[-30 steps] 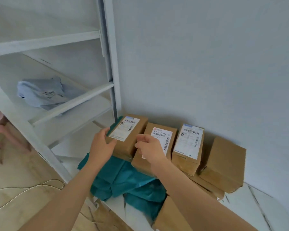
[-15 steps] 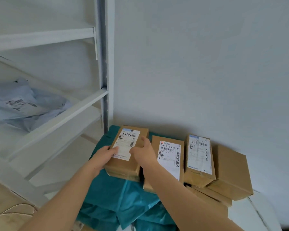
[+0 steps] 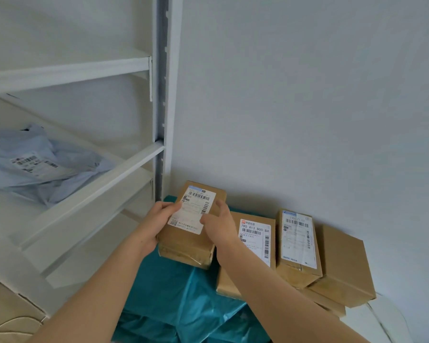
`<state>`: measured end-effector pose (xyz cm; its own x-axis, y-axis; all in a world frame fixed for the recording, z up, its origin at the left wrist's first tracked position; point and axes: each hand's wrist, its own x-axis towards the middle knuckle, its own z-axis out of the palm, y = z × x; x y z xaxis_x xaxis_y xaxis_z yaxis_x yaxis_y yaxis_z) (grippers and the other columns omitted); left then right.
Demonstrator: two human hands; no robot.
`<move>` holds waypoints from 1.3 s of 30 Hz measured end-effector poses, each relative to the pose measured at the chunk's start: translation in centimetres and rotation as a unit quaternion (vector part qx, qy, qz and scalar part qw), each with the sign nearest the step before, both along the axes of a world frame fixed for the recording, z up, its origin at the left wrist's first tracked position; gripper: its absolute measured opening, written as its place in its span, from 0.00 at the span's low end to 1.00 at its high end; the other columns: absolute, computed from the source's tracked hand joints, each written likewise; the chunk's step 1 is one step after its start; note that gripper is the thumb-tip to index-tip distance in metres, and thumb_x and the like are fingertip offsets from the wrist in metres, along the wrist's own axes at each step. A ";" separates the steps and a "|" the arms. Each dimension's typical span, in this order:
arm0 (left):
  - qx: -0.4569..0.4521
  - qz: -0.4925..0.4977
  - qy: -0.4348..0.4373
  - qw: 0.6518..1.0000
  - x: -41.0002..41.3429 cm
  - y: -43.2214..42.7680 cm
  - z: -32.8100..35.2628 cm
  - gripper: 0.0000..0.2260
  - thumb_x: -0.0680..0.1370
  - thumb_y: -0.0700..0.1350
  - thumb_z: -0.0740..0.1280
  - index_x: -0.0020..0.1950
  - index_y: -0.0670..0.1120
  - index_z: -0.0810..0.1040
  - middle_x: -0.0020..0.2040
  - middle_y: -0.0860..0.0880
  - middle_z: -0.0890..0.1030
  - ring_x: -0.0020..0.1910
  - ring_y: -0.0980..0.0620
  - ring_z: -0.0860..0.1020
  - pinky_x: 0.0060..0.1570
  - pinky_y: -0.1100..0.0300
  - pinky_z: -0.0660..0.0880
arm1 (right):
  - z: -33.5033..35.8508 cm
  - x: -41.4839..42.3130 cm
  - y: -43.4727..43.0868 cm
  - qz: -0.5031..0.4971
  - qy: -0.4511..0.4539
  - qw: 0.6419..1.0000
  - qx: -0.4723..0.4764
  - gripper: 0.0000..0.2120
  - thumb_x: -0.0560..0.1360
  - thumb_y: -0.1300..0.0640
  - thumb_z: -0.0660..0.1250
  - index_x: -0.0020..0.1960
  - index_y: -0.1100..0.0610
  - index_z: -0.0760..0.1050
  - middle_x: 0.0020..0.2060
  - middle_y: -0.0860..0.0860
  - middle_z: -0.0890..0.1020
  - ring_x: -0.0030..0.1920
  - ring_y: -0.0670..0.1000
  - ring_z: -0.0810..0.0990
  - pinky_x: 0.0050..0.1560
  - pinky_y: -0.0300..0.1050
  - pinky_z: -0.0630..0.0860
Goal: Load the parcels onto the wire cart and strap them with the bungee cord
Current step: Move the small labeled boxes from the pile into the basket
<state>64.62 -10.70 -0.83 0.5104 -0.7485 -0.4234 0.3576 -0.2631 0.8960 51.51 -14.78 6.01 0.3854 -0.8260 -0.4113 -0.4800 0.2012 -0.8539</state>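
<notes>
The left hand and right hand clasp a brown cardboard parcel with a white barcode label from opposite sides. The left fingers curl around its left edge and the right thumb and fingers press on its right edge, so both hands are grasping it. Beneath the fingers, the parcel sits on or just above a heap of crumpled teal plastic bags; I cannot tell whether it has left them yet. Neither the wire cart nor the bungee cord is in view.

Just right of the right hand's fingers lies a second brown labelled box, close against the held parcel. Beyond it are a third labelled box and a plain brown carton. A white metal shelf post rises just beyond the left fingertips, and a pale grey-blue plastic mailer lies on a shelf well to the left.

The grip looks like a side squeeze with nothing under the base. The near end looks glossy, perhaps taped, so the parcel could slip downward if the pressure eases. Lifting may also disturb the bags, and the neighbouring box could then slide or tip off the pile. Swinging left risks knocking the post.
</notes>
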 end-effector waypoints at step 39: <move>-0.211 -0.091 0.054 0.972 -16.4 -5.1 8.1 0.30 0.62 0.57 0.72 0.63 0.48 0.75 0.52 0.45 0.83 0.52 0.42 0.82 0.53 0.43 0.78 | 4.0 -20.6 -2.1 -0.172 -0.219 0.958 -0.074 0.20 0.76 0.53 0.66 0.67 0.48 0.71 0.58 0.47 0.80 0.61 0.49 0.76 0.67 0.52 0.70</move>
